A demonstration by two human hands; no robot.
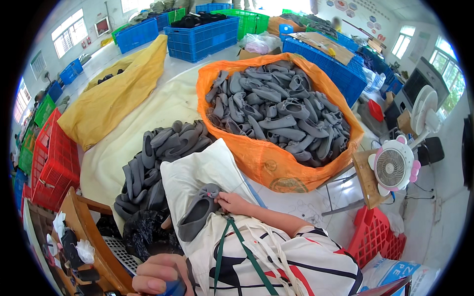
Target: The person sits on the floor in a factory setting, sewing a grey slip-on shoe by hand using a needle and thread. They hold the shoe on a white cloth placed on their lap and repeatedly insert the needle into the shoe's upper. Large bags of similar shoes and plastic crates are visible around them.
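Observation:
On a white cloth [185,172] over my lap lies a grey slip-on shoe [196,217] with a bow and a small pinkish spot at its upper end. My right hand [228,202] pinches the shoe at the bow. At the lower edge my left hand [163,274], close to the camera, curls its fingers round a blue object [174,288]; most of it is hidden, so I cannot make out its kind. Beyond the cloth, grey shoes [148,163] lie in a heap, and an orange sack [256,165] stands full of similar ones.
At the left are a wooden table [91,241] with small items and red crates [59,153]. A black plastic bag [148,234] lies beside my lap. A pink-and-white fan [392,167] stands at the right. Blue crates [200,38] and a yellow sack [116,96] are farther back.

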